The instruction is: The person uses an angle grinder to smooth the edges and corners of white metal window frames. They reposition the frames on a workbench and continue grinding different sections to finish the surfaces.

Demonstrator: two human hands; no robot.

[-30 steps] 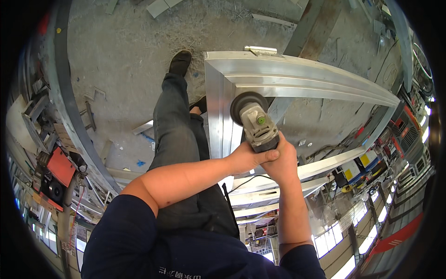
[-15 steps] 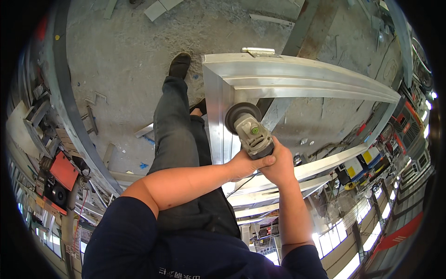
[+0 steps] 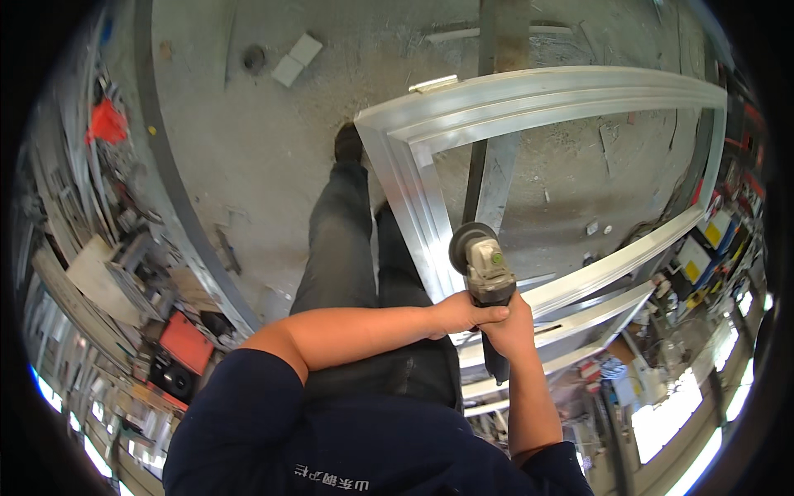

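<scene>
Both my hands grip an angle grinder (image 3: 490,273) with a dark round disc (image 3: 460,248) at its far end. My left hand (image 3: 457,315) is closed round the body from the left. From the right, my right hand (image 3: 512,331) wraps the body, with the dark rear handle (image 3: 495,364) showing below. The grinder is over the lower part of the near side of a silver metal frame (image 3: 413,194); whether the disc touches the frame I cannot tell. A hinge-like metal piece (image 3: 433,83) sits on the frame's far edge.
A long steel beam (image 3: 194,260) runs down the left, and another beam (image 3: 496,178) passes under the frame. Two pale flat pieces (image 3: 296,59) lie on the floor ahead. More frame bars (image 3: 571,322) are at the right; a red box-like machine (image 3: 187,342) stands at the left.
The grinder has moved from the frame's upper left corner down its near side, toward me, with both hands still on it. My view has shifted and turned.
</scene>
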